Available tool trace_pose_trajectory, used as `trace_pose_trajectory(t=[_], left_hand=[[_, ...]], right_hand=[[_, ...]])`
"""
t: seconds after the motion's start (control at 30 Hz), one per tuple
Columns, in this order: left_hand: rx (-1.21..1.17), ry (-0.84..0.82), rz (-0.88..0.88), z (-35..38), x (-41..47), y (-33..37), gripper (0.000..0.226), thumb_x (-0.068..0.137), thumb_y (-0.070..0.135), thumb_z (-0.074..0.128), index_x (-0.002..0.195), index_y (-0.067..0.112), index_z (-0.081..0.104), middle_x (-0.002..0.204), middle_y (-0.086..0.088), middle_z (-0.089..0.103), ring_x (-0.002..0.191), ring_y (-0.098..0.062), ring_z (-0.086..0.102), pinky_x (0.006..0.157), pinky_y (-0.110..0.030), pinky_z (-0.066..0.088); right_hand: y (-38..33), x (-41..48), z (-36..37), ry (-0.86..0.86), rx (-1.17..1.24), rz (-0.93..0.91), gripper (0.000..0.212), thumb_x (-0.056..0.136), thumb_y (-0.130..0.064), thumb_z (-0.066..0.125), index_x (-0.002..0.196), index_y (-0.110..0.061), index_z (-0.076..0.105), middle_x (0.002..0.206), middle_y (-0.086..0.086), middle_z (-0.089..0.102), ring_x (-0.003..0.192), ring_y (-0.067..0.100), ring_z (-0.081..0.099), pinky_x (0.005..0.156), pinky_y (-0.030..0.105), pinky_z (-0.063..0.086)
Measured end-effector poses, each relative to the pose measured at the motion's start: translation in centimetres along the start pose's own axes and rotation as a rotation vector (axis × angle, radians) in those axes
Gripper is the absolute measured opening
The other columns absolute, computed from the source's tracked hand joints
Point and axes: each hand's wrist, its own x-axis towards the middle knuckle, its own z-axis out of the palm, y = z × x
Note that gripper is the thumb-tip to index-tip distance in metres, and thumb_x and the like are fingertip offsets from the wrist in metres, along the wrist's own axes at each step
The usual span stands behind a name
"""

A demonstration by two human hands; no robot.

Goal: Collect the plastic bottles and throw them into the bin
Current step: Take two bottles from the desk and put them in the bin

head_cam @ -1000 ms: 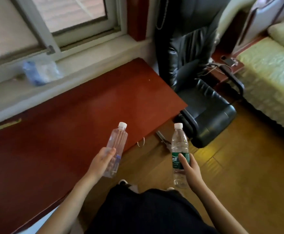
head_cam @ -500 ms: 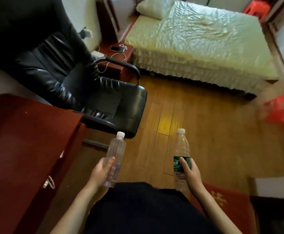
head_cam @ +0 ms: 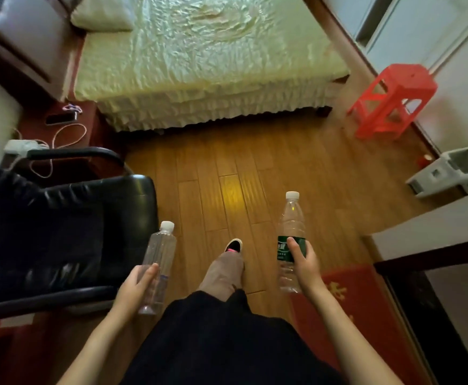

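While no bin shows, left hand [head_cam: 135, 284] clasps clear unlabelled plastic bottle [head_cam: 158, 266], right hand [head_cam: 303, 263] clasps clear green-labelled plastic bottle [head_cam: 291, 234], both upright above wooden floor [head_cam: 269, 168]: carrying step, bin to locate next.

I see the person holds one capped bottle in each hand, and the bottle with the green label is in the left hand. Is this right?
Not quite. In the head view the green-label bottle is in the right hand; the left hand holds the clear bottle without that label. Both bottles are capped, one per hand, as you said.
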Motion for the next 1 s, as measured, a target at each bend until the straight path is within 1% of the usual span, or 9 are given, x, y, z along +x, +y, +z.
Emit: trace_pose_trajectory(t=[0.07, 0.17, 0.23, 0.3, 0.37, 0.47, 0.57, 0.8, 1.0], left_hand=[[0.025, -0.04, 0.011, 1.6, 3.9, 3.1, 0.045, 0.075, 0.065, 0.052, 0.096, 0.026, 0.06, 0.089, -0.007, 0.07, 0.081, -0.026, 0.069, 0.074, -0.044, 0.056], [0.09, -0.097, 0.066, 4.7, 10.3, 9.4, 0.054, 0.07, 0.07, 0.051, 0.098, 0.025, 0.061, 0.086, -0.002, 0.07, 0.071, -0.012, 0.069, 0.058, -0.025, 0.053], [0.162, -0.192, 0.123, 6.8, 14.4, 14.9, 0.053, 0.071, 0.07, 0.051, 0.098, 0.025, 0.06, 0.089, 0.0, 0.07, 0.068, -0.008, 0.069, 0.051, -0.017, 0.05], [0.225, -0.31, 0.183, 9.2, 18.0, 20.6, 0.05, 0.074, 0.07, 0.054, 0.098, 0.027, 0.059, 0.092, -0.001, 0.071, 0.074, -0.012, 0.071, 0.056, -0.025, 0.056], [0.263, -0.416, 0.238, 11.9, 21.4, 26.1, 0.05, 0.076, 0.071, 0.056, 0.103, 0.028, 0.058, 0.095, -0.001, 0.071, 0.078, -0.015, 0.072, 0.059, -0.03, 0.059], [0.31, -0.546, 0.31, 16.5, 25.0, 33.4, 0.054, 0.077, 0.069, 0.056, 0.112, 0.027, 0.056, 0.099, 0.001, 0.07, 0.078, -0.011, 0.073, 0.056, -0.024, 0.057], [0.329, -0.625, 0.35, 21.6, 27.8, 38.3, 0.057, 0.08, 0.066, 0.055, 0.119, 0.024, 0.054, 0.101, 0.001, 0.07, 0.078, -0.006, 0.072, 0.054, -0.019, 0.056], [0.295, -0.708, 0.258, 33.9, 33.2, 45.5, 0.065, 0.071, 0.072, 0.06, 0.116, 0.025, 0.058, 0.1, -0.001, 0.073, 0.081, -0.012, 0.074, 0.06, -0.025, 0.058], [0.308, -0.681, 0.241, 42.8, 37.3, 55.3, 0.06, 0.077, 0.063, 0.059, 0.12, 0.023, 0.057, 0.1, -0.002, 0.074, 0.079, -0.012, 0.074, 0.057, -0.021, 0.056]], right_hand=[[-0.9, 3.3, -0.7, 0.043, 0.033, 0.034, 0.025, 0.093, -0.039, 0.06, 0.105, -0.017, 0.059, 0.088, 0.008, 0.069, 0.063, 0.011, 0.07, 0.049, 0.026, 0.054], [-3.2, 8.5, -2.2, 0.111, 0.066, 0.077, 0.027, 0.093, -0.035, 0.059, 0.109, -0.013, 0.059, 0.093, 0.011, 0.069, 0.072, 0.019, 0.071, 0.063, 0.038, 0.059], [-5.0, 11.5, -3.5, 0.175, 0.089, 0.1, 0.031, 0.094, -0.034, 0.059, 0.111, -0.008, 0.058, 0.087, 0.01, 0.068, 0.064, 0.014, 0.069, 0.055, 0.031, 0.058], [-6.9, 14.0, -5.1, 0.242, 0.131, 0.119, 0.028, 0.094, -0.034, 0.059, 0.109, -0.01, 0.058, 0.085, 0.009, 0.067, 0.053, 0.009, 0.067, 0.044, 0.022, 0.053], [-8.4, 16.2, -6.7, 0.299, 0.16, 0.135, 0.027, 0.093, -0.036, 0.06, 0.109, -0.015, 0.058, 0.087, 0.01, 0.068, 0.053, 0.01, 0.068, 0.044, 0.023, 0.053], [-9.7, 18.5, -9.0, 0.399, 0.192, 0.19, 0.022, 0.093, -0.038, 0.06, 0.105, -0.02, 0.058, 0.088, 0.012, 0.069, 0.06, 0.019, 0.069, 0.048, 0.031, 0.055], [-9.7, 20.5, -11.3, 0.497, 0.214, 0.226, 0.025, 0.092, -0.038, 0.061, 0.106, -0.017, 0.059, 0.088, 0.014, 0.071, 0.064, 0.025, 0.069, 0.052, 0.034, 0.056], [-9.7, 29.6, -18.2, 0.583, 0.279, 0.307, 0.028, 0.091, -0.04, 0.062, 0.107, -0.017, 0.061, 0.079, 0.009, 0.07, 0.056, 0.019, 0.067, 0.048, 0.031, 0.053], [-15.7, 41.7, -26.4, 0.564, 0.251, 0.253, 0.032, 0.09, -0.042, 0.062, 0.106, -0.015, 0.061, 0.072, 0.004, 0.069, 0.053, 0.014, 0.067, 0.044, 0.023, 0.051]])
